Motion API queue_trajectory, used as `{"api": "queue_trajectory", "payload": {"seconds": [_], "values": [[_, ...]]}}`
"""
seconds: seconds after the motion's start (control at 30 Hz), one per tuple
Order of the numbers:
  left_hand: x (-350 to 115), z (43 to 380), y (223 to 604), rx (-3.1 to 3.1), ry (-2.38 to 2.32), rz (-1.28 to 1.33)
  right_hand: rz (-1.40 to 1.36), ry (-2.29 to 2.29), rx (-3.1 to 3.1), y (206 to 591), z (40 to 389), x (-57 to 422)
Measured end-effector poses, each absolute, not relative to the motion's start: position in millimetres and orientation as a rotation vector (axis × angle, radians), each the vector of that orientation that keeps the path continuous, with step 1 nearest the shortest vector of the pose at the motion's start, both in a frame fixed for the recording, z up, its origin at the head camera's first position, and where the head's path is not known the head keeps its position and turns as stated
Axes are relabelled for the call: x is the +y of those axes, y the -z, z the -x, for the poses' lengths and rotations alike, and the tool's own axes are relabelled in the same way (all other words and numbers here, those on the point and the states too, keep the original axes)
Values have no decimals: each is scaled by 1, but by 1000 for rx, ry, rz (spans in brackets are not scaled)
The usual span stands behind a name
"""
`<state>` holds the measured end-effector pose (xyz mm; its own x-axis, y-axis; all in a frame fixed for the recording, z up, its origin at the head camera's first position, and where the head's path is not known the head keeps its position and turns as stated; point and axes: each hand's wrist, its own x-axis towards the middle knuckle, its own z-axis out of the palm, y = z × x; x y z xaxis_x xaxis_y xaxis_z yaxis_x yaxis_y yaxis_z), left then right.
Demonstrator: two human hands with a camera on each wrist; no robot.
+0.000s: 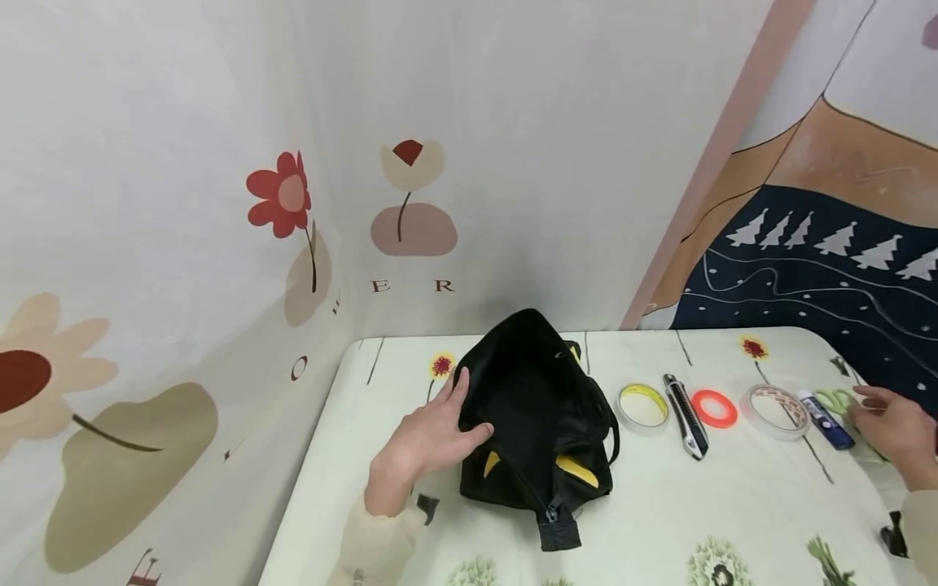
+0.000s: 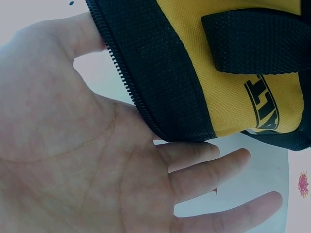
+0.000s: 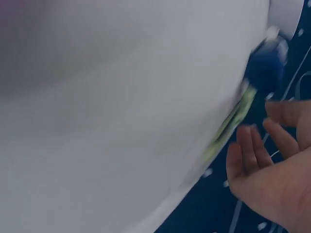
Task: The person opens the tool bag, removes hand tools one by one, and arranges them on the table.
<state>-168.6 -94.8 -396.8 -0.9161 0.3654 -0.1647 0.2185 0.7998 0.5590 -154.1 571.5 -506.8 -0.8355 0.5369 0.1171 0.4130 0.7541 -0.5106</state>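
A black tool bag [image 1: 538,391] with yellow patches stands on the table, its unzipped mouth gaping upward. My left hand [image 1: 432,431] touches the left rim, thumb over the edge. Close up in the left wrist view, the fingers [image 2: 214,177] are straight and spread, beside the zipper [image 2: 119,73] and the yellow side panel. At the far right, my right hand [image 1: 894,431] reaches close to green-handled scissors [image 1: 834,399]. Its fingers curve loosely around nothing in the right wrist view, beside the scissors [image 3: 233,119] and a blue glue stick [image 3: 265,70].
Right of the bag, a yellow-lined tape roll [image 1: 643,407], a utility knife [image 1: 686,417], an orange tape ring [image 1: 714,408] and a wide clear tape roll [image 1: 777,411] lie in a row. A black object [image 1: 894,535] sits near the right sleeve. Printed fabric hangs behind.
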Motion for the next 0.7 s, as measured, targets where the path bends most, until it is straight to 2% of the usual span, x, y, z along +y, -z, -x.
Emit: {"api": "queue_trajectory", "payload": {"seconds": [0.37,0.7], "values": [[-95,167,399,2729,-808,-458,427,-674,-2467,481,159,497],[-95,167,398,2737,-815,-472,472,-880,-2284,461,156,439]]}}
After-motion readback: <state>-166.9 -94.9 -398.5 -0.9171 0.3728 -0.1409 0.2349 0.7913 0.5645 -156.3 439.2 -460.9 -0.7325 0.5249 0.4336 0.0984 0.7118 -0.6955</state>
